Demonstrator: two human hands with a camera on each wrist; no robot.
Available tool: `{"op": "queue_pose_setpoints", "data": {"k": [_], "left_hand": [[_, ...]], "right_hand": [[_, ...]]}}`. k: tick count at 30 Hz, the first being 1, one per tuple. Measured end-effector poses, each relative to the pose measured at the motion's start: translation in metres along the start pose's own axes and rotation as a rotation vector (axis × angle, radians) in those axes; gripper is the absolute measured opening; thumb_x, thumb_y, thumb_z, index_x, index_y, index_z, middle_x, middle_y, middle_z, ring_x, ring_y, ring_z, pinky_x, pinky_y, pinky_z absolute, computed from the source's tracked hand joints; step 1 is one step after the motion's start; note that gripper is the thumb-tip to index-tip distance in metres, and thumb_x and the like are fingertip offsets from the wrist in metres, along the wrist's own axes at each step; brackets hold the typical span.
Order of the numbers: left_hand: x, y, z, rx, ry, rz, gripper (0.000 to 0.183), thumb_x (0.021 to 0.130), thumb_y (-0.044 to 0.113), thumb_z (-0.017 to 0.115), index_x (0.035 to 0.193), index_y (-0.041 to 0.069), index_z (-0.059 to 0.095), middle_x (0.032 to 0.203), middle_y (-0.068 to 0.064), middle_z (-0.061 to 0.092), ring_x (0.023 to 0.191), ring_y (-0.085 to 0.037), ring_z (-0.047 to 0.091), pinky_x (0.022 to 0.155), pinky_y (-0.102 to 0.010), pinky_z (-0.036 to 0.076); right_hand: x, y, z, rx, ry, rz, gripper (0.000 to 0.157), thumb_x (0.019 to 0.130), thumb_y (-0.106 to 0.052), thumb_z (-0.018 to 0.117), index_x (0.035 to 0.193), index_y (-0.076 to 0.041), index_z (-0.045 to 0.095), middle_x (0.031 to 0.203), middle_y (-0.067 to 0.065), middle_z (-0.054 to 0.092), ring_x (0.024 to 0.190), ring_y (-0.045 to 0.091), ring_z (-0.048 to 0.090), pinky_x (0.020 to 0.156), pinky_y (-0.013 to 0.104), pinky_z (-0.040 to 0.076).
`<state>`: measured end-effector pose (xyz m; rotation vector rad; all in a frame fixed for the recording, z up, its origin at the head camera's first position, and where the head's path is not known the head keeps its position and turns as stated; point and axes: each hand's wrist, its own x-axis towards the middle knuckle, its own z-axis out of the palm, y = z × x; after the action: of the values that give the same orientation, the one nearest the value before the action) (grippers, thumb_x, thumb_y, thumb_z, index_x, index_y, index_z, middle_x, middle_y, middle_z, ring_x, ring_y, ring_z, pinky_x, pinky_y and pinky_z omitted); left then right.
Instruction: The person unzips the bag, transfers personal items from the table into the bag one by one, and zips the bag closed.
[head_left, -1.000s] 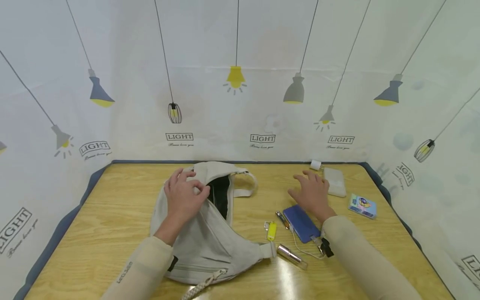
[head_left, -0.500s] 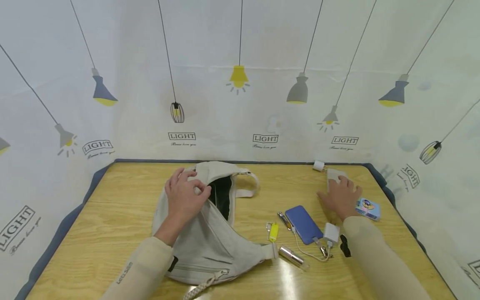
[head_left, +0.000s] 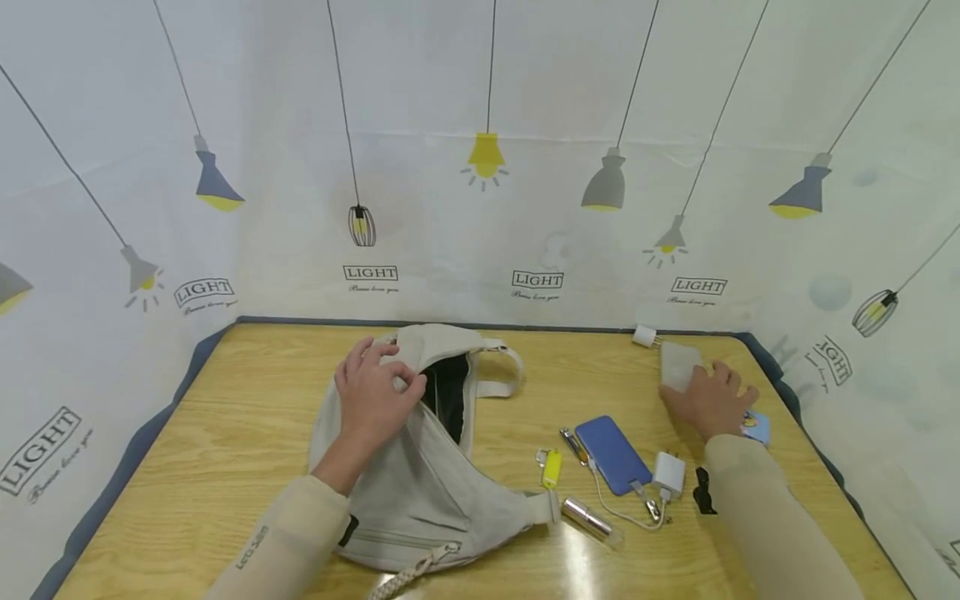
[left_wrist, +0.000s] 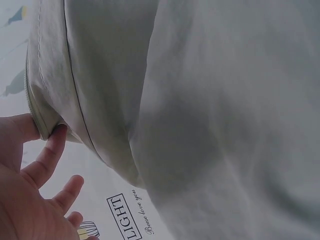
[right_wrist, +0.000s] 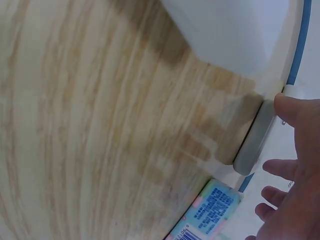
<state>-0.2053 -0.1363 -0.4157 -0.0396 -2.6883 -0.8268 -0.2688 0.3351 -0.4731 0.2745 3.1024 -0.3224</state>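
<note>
A light grey fabric bag (head_left: 420, 492) lies on the table with its dark inside showing. My left hand (head_left: 373, 404) pinches the zippered edge of its opening between thumb and index finger, the other fingers spread. At the right, my right hand (head_left: 712, 402) is over the space between a flat white slab (head_left: 678, 367) and a small blue packet (head_left: 757, 427), partly covering both. The right wrist view has the thumb overlapping the end of the slab (right_wrist: 255, 140), the fingers apart, and the printed packet (right_wrist: 207, 212) below.
Between bag and right arm lie a blue slab (head_left: 613, 454), a white charger (head_left: 669, 475) with cable, a silver tube (head_left: 592, 521), a yellow tag (head_left: 552, 468) and a nail clipper (head_left: 573, 446). A white plug (head_left: 645, 335) sits by the back edge.
My right hand has moved right, from above the blue slab past the white slab toward the blue packet, uncovering the white charger. The left hand keeps its pinch on the bag.
</note>
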Motion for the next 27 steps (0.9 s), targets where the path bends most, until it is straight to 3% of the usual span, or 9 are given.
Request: {"op": "queue_pose_setpoints", "data": {"k": [9,20,27], "left_hand": [[0.000,0.002,0.004,-0.002,0.018,0.024,0.024,0.086,0.031,0.068,0.069,0.015,0.071,0.131,-0.012,0.059,0.143,-0.034,0.029,0.111,-0.058,0.019],[0.001,0.000,0.005,0.002,0.016,0.027,0.024,0.087,0.031,0.067,0.071,0.014,0.072,0.132,-0.012,0.058,0.143,-0.033,0.027,0.111,-0.059,0.018],[0.000,-0.001,0.003,0.014,-0.001,0.012,0.026,0.087,0.031,0.066,0.069,0.013,0.070,0.131,-0.012,0.058,0.143,-0.034,0.028,0.111,-0.059,0.018]], "right_hand": [[-0.004,0.010,-0.004,-0.029,-0.033,0.041,0.096,0.091,-0.069,0.038,0.131,0.017,0.044,0.142,0.045,0.022,0.129,0.064,0.018,0.093,0.080,0.015],[-0.006,0.008,-0.002,-0.086,-0.037,0.027,0.087,0.089,-0.068,0.044,0.109,0.016,0.060,0.141,0.045,0.027,0.130,0.061,0.021,0.093,0.079,0.018],[-0.012,0.004,0.006,-0.064,-0.051,-0.033,0.085,0.089,-0.065,0.048,0.128,0.010,0.053,0.144,0.041,0.026,0.132,0.061,0.019,0.093,0.080,0.015]]}}
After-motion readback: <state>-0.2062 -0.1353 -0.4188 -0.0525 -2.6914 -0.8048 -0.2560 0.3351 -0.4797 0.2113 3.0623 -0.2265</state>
